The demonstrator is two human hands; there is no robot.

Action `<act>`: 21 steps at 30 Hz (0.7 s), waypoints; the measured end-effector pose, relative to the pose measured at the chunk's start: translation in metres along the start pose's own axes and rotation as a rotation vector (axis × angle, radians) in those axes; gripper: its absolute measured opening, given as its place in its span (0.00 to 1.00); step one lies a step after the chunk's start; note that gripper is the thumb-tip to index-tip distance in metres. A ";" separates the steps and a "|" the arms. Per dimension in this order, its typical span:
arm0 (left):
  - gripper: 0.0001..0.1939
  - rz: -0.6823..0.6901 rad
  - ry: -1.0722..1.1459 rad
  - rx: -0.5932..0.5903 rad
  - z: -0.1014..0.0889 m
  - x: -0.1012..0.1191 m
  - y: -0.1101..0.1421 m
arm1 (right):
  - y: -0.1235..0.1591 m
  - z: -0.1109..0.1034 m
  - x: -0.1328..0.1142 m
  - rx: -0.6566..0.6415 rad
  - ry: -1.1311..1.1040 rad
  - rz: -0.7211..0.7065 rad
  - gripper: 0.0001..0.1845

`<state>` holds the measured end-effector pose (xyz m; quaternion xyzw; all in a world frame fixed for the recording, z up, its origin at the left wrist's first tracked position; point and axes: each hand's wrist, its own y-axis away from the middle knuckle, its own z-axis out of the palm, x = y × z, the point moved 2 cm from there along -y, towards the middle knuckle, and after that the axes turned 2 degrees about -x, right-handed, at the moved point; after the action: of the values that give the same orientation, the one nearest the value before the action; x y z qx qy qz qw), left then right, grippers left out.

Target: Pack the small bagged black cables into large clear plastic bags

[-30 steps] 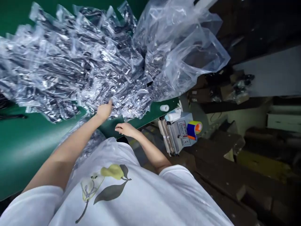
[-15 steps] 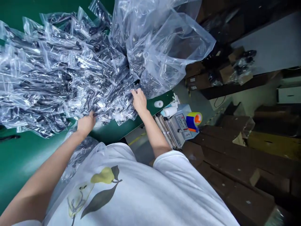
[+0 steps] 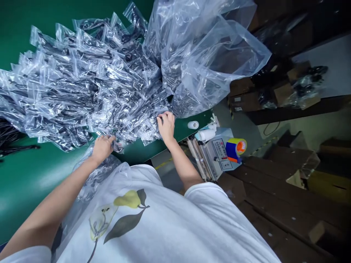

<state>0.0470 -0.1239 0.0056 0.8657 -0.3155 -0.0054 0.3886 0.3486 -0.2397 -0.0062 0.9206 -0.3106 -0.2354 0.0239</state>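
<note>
Indeed, clear bags point(image 3: 90, 87) (heaped) hold dark cables point(image 3: 93, 54).

Lighting's pretty patchy: cool glare smears across the bench point(image 3: 24, 168) toward its near edge, and the plastic bags point(image 3: 65, 87) are full of harsh white sparkle. Past the bench's right edge, cartons point(image 3: 274, 208) sink into murk. Decently sharp, but wide-angle stretchy around the borders.

Packets point(image 3: 82, 84): leftmost cut off by the picture's edge; contents obscured by glare.
Clear bag point(image 3: 208, 47): top cut off.
Cables point(image 3: 8, 135): left ends cut off.
Left hand point(image 3: 102, 149): fingertips partly hidden; grip indeterminate.
Right hand point(image 3: 166, 128): grip indeterminate.
Machine label point(image 3: 222, 153): small print illegible.
Worktop point(image 3: 27, 182): left edge outside view.
</note>
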 end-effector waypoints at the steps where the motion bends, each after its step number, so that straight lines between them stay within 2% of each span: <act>1: 0.16 0.040 -0.033 0.057 -0.005 0.002 0.003 | 0.000 0.002 -0.001 0.024 -0.011 0.080 0.17; 4: 0.16 0.179 -0.013 0.198 -0.026 0.021 0.000 | -0.007 0.009 0.001 0.002 -0.066 0.297 0.20; 7: 0.25 0.269 0.166 0.183 -0.042 0.061 -0.031 | -0.016 0.017 0.006 0.022 -0.161 0.421 0.20; 11: 0.33 0.263 0.182 0.190 -0.039 0.120 -0.091 | -0.011 0.026 0.013 0.115 -0.408 0.484 0.25; 13: 0.33 0.217 0.202 0.205 -0.031 0.135 -0.113 | 0.000 0.033 0.012 0.144 -0.554 0.503 0.26; 15: 0.29 0.146 0.350 0.210 -0.023 0.134 -0.123 | 0.014 0.041 0.004 0.169 -0.667 0.484 0.27; 18: 0.20 0.147 0.818 0.099 -0.012 0.117 -0.117 | 0.031 0.053 -0.019 0.133 -0.748 0.372 0.24; 19: 0.21 0.175 1.000 0.038 -0.009 0.109 -0.112 | 0.033 0.055 -0.028 0.075 -0.751 0.297 0.22; 21: 0.27 0.192 1.303 -0.079 -0.005 0.094 -0.099 | 0.031 0.052 -0.044 -0.137 -0.733 0.084 0.17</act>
<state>0.1775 -0.1232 -0.0356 0.6449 -0.0909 0.5428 0.5302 0.2775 -0.2340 -0.0281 0.7580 -0.3196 -0.5683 -0.0178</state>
